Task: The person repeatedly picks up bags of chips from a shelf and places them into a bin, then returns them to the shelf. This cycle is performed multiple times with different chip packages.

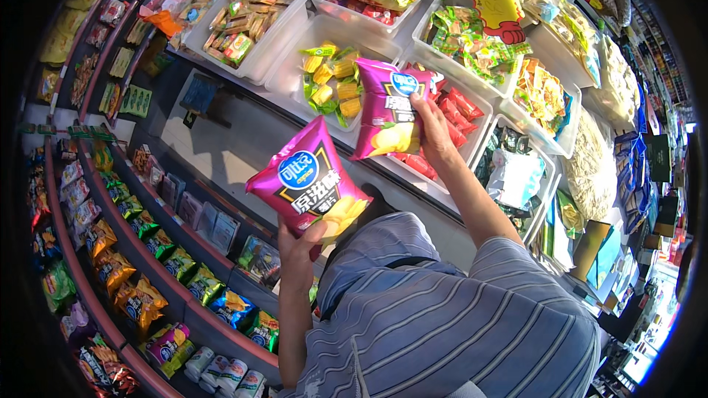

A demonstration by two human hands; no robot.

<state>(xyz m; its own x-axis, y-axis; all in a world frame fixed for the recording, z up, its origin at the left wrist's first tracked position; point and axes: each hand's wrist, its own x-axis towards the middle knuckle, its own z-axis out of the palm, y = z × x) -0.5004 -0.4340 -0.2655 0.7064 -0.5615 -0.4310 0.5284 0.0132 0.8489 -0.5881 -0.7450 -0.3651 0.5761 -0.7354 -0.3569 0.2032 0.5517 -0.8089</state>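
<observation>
My left hand [301, 251] grips the lower edge of a magenta bag of potato chips [310, 182], thumb on its front. In my right hand [433, 121] is a second magenta chip bag [389, 108] of the same kind, held by its right side, thumb on its front. Both bags are puffed up, with their printed fronts turned to the camera. They are held close together above the aisle floor, the second one partly in front of the snack bins. More magenta and yellow chip bags [170, 347] lie on the lower shelf at the bottom left.
Curved shelves with red edges [210, 318] run along the left, filled with snack bags and canisters [232, 375]. Beyond my hands, translucent plastic bins [257, 66] hold wrapped snacks, such as yellow packs [332, 74] and red packets [459, 110]. A yellow price sign [495, 3] stands over the bins.
</observation>
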